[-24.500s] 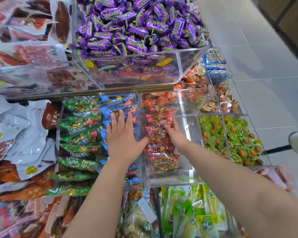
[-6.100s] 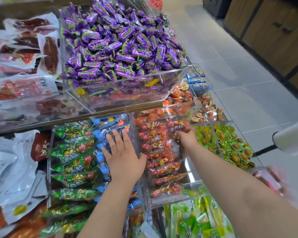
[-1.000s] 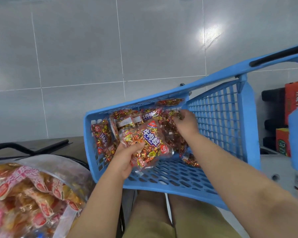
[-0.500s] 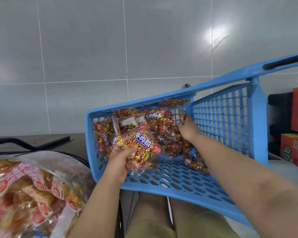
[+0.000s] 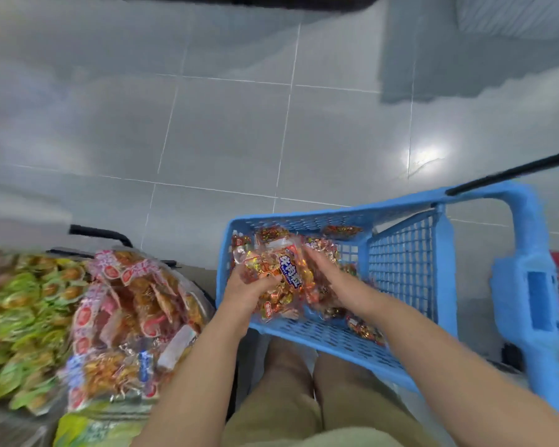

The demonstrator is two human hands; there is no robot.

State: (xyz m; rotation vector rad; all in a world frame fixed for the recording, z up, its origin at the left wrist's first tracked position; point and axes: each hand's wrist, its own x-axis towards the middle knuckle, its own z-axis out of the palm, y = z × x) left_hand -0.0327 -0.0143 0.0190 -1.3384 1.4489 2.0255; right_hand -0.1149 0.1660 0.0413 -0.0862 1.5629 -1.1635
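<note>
Your left hand [image 5: 242, 290] grips the bag of sweets [image 5: 284, 279] from below, fingers curled round its lower left corner and thumb on its front. The bag is held tilted inside the blue basket [image 5: 400, 262], just above the mesh bottom at the near left corner. Your right hand [image 5: 328, 275] lies against the bag's right edge, fingers fairly straight and close together, touching the wrapper without closing on it. More red-and-gold packets [image 5: 365, 327] lie loose in the basket behind and beside your hands. The basket rests across your knees [image 5: 288, 398], above the grey tiled floor [image 5: 223, 130]. Off to your left sit a large clear bag of red-and-white snacks [image 5: 133, 301] and a blurred heap of green packets [image 5: 17, 317].
</note>
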